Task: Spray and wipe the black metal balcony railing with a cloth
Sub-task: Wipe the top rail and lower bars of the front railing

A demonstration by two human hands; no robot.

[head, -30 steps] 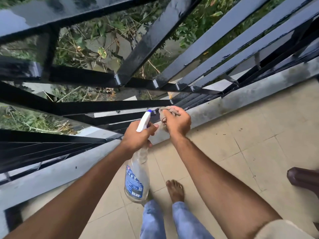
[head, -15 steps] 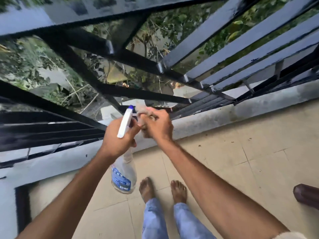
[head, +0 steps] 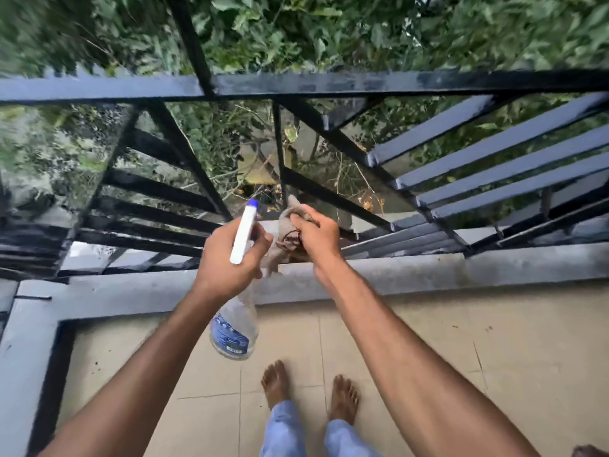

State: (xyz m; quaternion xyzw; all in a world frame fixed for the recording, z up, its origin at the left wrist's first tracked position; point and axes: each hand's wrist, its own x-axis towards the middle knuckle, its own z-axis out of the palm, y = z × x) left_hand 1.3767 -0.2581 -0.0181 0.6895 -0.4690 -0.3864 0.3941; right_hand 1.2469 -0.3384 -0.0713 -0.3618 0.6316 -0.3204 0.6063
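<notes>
Stands right at the black metal railing [head: 296, 84], looking down over its level top rail, its slanting bars and the flat slats off to the right. Holds the cloth [head: 286, 227] at the lower bars near the middle of the railing, just above the grey ledge [head: 445, 268] — contact with the metal too hard to make out. Grips this pale, bunched, dark-stained rag in the right hand [head: 316, 234], fingers [head: 304, 222] curled over the top of the bunch and pinching it, with a loose end hanging down toward the ledge. Carries the spray bottle [head: 234, 328] in the left hand [head: 227, 262], just beside the cloth, fingers wrapped round the neck under the white trigger head, blue nozzle tip pointing up toward the bars. Lets the clear body with its blue label hang below the wrist, over the floor. Cannot tell whether any finger presses the trigger. Plants both bare feet [head: 275, 380] on the beige floor tiles [head: 445, 357], blue trouser legs [head: 283, 430] at the bottom edge. Looks through the bars onto green foliage [head: 296, 28] — dense beyond and below.
</notes>
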